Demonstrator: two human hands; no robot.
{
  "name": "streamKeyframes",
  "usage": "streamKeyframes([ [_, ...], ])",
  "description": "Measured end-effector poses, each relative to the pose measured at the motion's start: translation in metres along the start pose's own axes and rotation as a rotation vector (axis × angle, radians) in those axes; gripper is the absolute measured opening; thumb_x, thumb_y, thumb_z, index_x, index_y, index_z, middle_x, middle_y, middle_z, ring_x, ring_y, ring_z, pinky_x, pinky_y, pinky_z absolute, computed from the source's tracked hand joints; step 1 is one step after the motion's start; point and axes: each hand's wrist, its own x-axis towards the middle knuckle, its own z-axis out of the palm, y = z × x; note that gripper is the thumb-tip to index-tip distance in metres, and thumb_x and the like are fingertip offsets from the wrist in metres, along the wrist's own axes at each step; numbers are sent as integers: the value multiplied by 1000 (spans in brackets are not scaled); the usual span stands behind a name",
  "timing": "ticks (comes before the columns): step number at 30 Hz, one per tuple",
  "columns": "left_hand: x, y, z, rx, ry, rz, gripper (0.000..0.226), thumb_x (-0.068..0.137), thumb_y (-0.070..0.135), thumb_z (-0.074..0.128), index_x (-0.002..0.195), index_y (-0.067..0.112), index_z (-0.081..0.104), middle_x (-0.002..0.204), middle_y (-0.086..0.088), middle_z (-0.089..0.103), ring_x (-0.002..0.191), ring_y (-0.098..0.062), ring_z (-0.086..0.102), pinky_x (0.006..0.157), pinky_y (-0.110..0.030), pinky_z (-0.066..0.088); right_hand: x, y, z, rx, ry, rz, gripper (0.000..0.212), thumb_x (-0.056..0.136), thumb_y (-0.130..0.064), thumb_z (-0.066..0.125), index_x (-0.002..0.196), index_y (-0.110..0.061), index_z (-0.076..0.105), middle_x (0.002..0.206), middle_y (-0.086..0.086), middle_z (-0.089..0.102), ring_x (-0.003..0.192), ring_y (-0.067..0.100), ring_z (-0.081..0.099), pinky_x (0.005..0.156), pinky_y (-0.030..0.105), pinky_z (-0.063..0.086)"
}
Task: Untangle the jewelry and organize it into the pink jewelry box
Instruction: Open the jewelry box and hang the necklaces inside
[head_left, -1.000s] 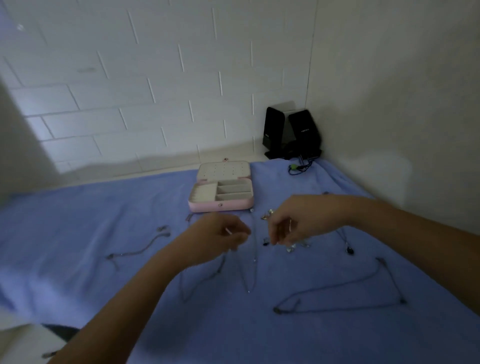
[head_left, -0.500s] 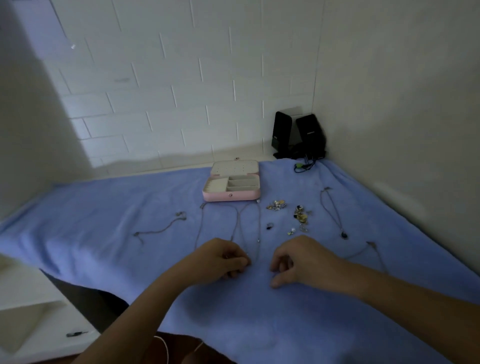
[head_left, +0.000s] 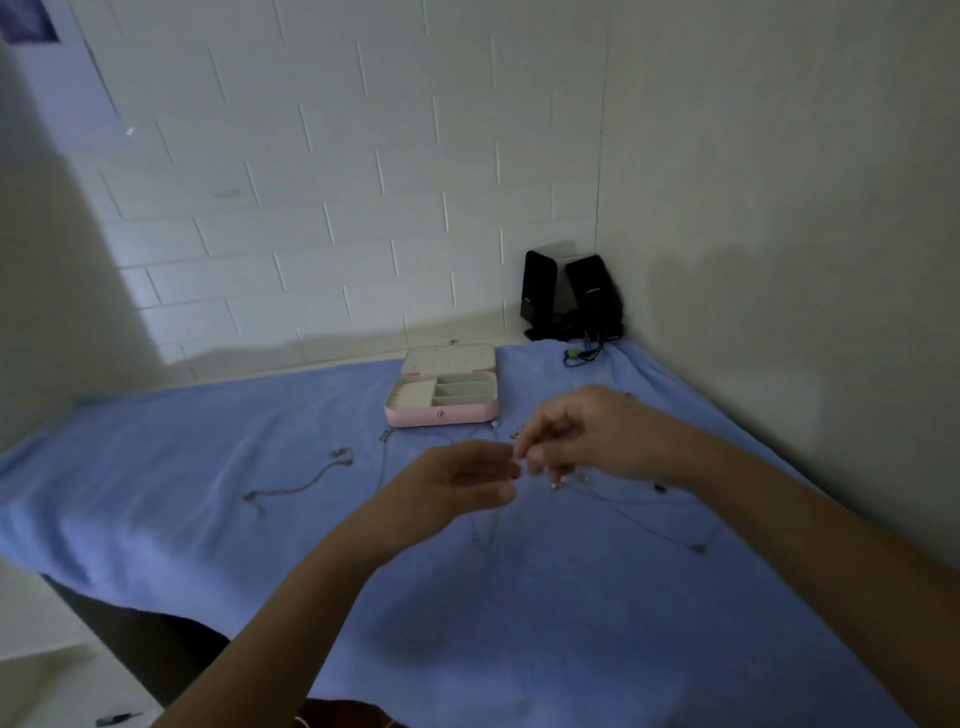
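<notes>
The pink jewelry box lies open on the blue cloth, its cream compartments bare and its lid flat behind. My left hand and my right hand hover close together in front of the box, fingertips nearly meeting. Both pinch a thin necklace chain that hangs down in a loop to the cloth. A second necklace lies at the left. A long chain with a pendant trails to the right. Small earrings show under my right hand, partly hidden.
The blue cloth covers a table set in a wall corner. Two black speakers stand at the back right with a cable and green plug. The table's left edge drops to a white shelf.
Both hands rose from the near cloth and moved forward toward the box, lifting the thin chain. The camera tilted, so the view shifted.
</notes>
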Motion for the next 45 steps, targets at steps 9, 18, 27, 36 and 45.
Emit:
streamKeyframes([
  [9, 43, 43, 4, -199, 14, 173, 35, 79, 53, 63, 112, 43, 57, 126, 15, 60, 121, 0, 50, 106, -27, 34, 46, -56, -70, 45, -104, -59, 13, 90, -3, 57, 96, -3, 69, 75, 2, 67, 47, 2, 46, 45, 13, 37],
  [18, 52, 24, -30, -353, 26, 125, 29, 99, 14, 39, 85, 7, 63, 70, -1, 64, 74, -15, 65, 85, -29, 54, 111, -77, -108, -225, 43, -63, 9, 86, -8, 65, 93, -11, 72, 80, 3, 71, 41, 0, 36, 43, 11, 29],
  [27, 68, -29, -76, -645, 243, -5, 22, 95, 10, 45, 86, 5, 63, 59, 0, 55, 60, -12, 61, 70, -25, 55, 183, -81, -122, 83, 158, -186, 11, 87, -3, 62, 92, -9, 71, 76, 1, 70, 52, 3, 51, 47, 13, 40],
  [36, 105, -66, -119, -1091, 401, -27, 19, 83, 10, 55, 70, 7, 69, 65, -4, 61, 66, -14, 65, 66, -25, 57, 249, -76, -110, 734, 177, -268, 16, 89, 2, 55, 95, -5, 67, 75, 1, 72, 71, 10, 68, 68, 18, 54],
  [45, 140, -85, -158, -853, 573, -155, 11, 89, 1, 56, 91, 2, 67, 70, -5, 72, 58, -9, 67, 59, -16, 56, 296, -70, -109, 564, 258, -270, 14, 81, -2, 69, 94, -7, 70, 81, 4, 73, 73, 12, 68, 70, 19, 54],
])
